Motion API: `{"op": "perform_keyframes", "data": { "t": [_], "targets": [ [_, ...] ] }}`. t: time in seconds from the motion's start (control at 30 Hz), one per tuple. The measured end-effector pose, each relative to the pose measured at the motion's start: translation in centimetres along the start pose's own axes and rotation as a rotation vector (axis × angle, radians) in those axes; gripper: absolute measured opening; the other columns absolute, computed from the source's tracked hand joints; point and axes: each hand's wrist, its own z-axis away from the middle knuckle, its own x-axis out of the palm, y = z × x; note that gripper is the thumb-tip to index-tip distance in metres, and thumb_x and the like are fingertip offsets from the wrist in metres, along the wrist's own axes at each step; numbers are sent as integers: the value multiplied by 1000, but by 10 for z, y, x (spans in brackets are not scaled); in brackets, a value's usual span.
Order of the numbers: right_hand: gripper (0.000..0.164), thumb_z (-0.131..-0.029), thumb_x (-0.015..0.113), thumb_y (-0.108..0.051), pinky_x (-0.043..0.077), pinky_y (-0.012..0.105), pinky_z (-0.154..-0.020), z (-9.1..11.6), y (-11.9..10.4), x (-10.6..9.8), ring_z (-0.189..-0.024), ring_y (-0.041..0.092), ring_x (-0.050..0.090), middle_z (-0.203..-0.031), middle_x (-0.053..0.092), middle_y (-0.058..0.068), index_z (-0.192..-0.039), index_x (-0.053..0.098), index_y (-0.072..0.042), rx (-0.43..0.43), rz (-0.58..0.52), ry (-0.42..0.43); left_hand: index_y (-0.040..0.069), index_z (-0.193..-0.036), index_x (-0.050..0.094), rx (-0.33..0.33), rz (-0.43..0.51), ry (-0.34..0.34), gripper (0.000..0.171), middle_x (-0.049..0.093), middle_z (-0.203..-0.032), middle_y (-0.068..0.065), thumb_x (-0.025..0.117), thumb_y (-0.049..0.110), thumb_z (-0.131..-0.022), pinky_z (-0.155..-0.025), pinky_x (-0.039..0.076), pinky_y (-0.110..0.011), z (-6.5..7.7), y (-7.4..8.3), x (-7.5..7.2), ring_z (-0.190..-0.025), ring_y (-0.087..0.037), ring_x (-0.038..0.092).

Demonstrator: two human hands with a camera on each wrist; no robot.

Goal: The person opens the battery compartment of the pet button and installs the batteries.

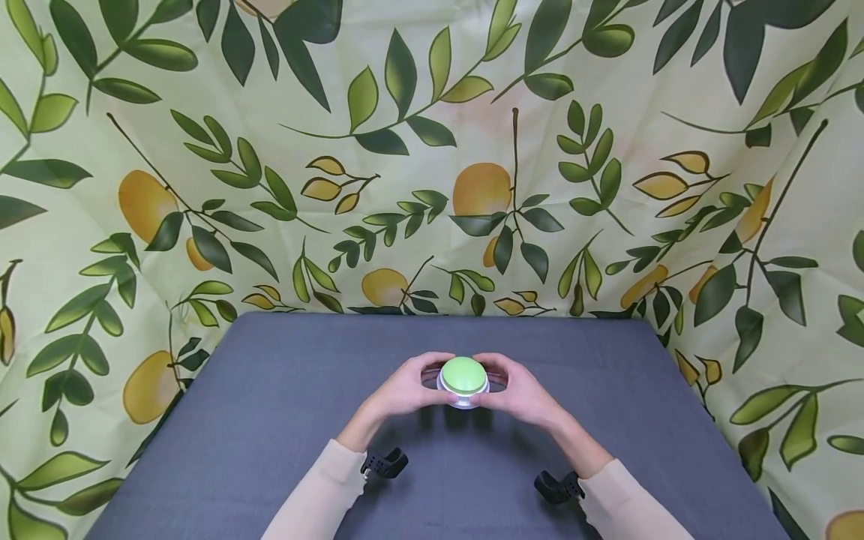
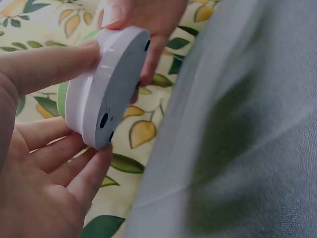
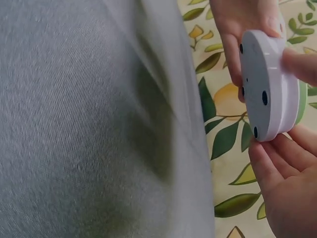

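Note:
A round white push button (image 1: 463, 375) with a green domed top is held up off the table, its shadow falling on the cloth below. My left hand (image 1: 408, 388) grips its left side between thumb and fingers. On the opposite side my right hand (image 1: 520, 390) pinches it the same way. The left wrist view shows the white rim and pale flat underside of the button (image 2: 116, 89), with small dark feet. From the right wrist view the button (image 3: 260, 89) also shows dark spots on its base, with fingertips along its edge.
A table (image 1: 297, 450) covered in dark grey-blue cloth lies beneath the hands. Behind it and at both sides hangs a pale curtain (image 1: 418, 172) printed with leaves and orange fruit. Black wrist-worn devices (image 1: 386, 463) sit at both sleeve cuffs.

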Motion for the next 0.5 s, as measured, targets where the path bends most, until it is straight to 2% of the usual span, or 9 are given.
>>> {"op": "perform_keyframes", "data": {
  "t": [0.2,0.5],
  "targets": [
    [68,-81,87,-18,47,52,-103,-9,8,1,-122,34,59,-134,59,17,-138,54,1,-3,89,5,0,-142,54,-1,-19,17,64,57,-140,-15,83,12,-85,-110,43,-45,-8,-13,3,-130,-30,56],
    [68,-79,88,-16,47,49,-103,-19,22,9,-122,30,60,-132,61,12,-137,55,-1,56,182,11,-1,-144,51,-66,-43,27,67,55,-143,-16,82,8,-85,-110,42,-45,-17,-31,10,-133,-30,53]
  ]
}}
